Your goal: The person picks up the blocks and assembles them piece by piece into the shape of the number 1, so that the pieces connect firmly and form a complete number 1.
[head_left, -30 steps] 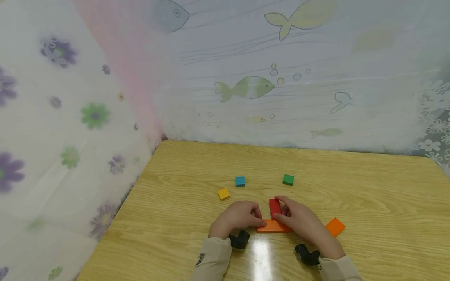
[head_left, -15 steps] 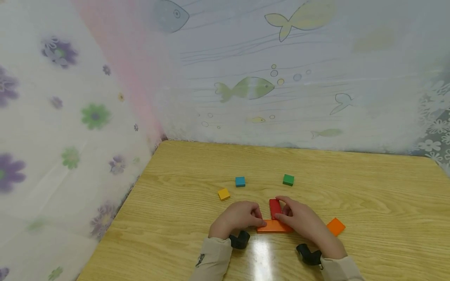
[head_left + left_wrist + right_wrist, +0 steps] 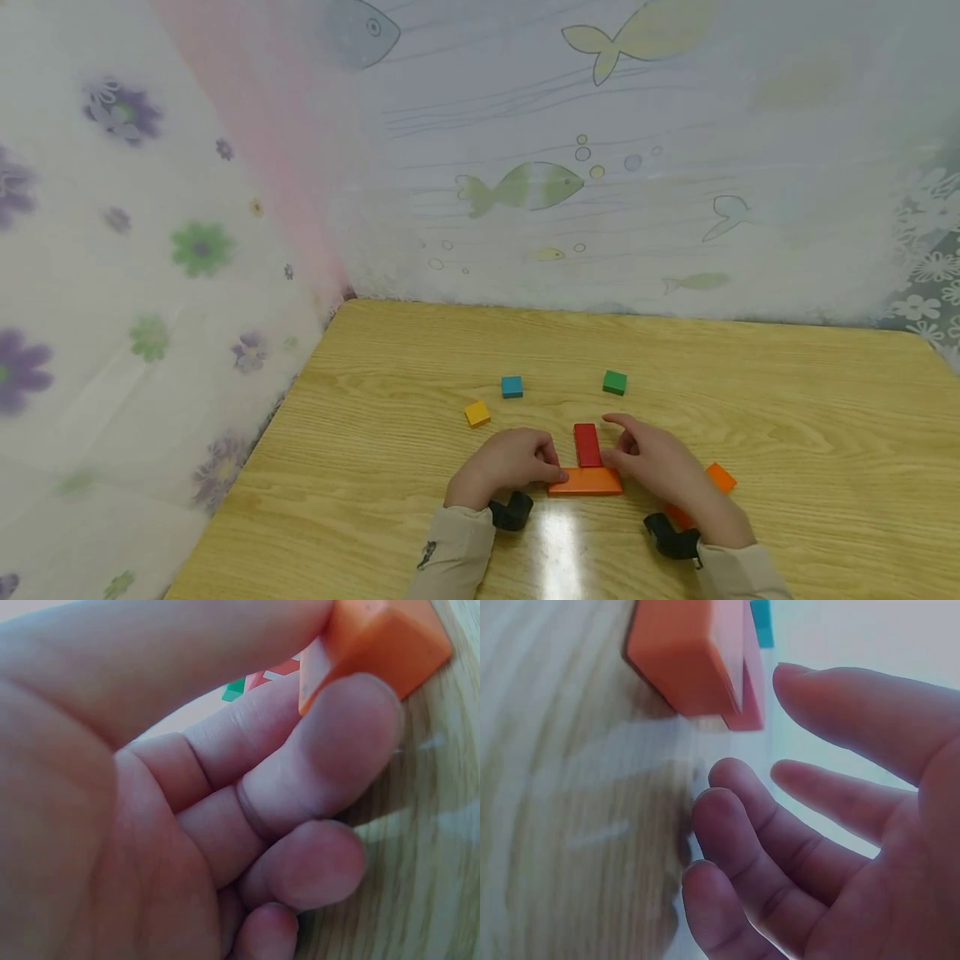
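Note:
A long orange block (image 3: 592, 482) lies crosswise on the table. My left hand (image 3: 506, 461) pinches its left end; in the left wrist view the thumb and a finger sit against the orange block's end (image 3: 390, 645). A red block (image 3: 587, 446) stands lengthwise behind the orange one, its near end meeting the orange block's far side, so the two form an upside-down T. Just right of the red block is my right hand (image 3: 660, 462), fingers loosely spread. The right wrist view shows nothing between those fingers, with the orange block's right end (image 3: 679, 660) beyond them.
Farther back lie small yellow (image 3: 477, 414), blue (image 3: 512, 387) and green blocks (image 3: 615, 382). An orange square block (image 3: 722, 477) and a reddish-orange piece (image 3: 679, 517) are partly covered by the right forearm. A patterned cloth backdrop (image 3: 510, 275) borders the wooden table (image 3: 390, 367).
My right hand has let go of the red block and shifted slightly right, exposing the orange block's right end and a reddish-orange piece beneath the forearm. The left hand keeps its place.

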Demonstrator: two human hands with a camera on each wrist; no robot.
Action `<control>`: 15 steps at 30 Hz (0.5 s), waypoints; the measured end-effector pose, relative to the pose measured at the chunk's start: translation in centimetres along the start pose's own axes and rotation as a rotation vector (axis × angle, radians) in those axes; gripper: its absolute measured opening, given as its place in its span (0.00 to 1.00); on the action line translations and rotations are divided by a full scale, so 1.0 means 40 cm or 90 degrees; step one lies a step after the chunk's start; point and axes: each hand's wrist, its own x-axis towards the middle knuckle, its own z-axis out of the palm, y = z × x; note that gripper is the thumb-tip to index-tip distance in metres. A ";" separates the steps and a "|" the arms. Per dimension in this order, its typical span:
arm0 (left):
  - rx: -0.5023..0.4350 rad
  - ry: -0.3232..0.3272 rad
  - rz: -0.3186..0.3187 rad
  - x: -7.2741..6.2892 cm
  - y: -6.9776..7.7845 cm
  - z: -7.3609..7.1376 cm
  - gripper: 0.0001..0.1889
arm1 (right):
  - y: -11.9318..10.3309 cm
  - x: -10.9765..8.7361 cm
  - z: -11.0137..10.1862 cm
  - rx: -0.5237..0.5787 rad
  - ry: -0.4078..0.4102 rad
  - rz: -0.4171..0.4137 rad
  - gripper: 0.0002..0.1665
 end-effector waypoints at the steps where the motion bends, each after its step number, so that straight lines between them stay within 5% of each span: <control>1: 0.000 0.000 0.000 0.000 0.001 0.000 0.09 | 0.003 -0.001 -0.003 0.001 0.001 -0.004 0.32; 15: -0.001 0.003 0.011 0.002 -0.004 0.003 0.09 | 0.032 -0.025 -0.060 0.001 0.016 -0.005 0.31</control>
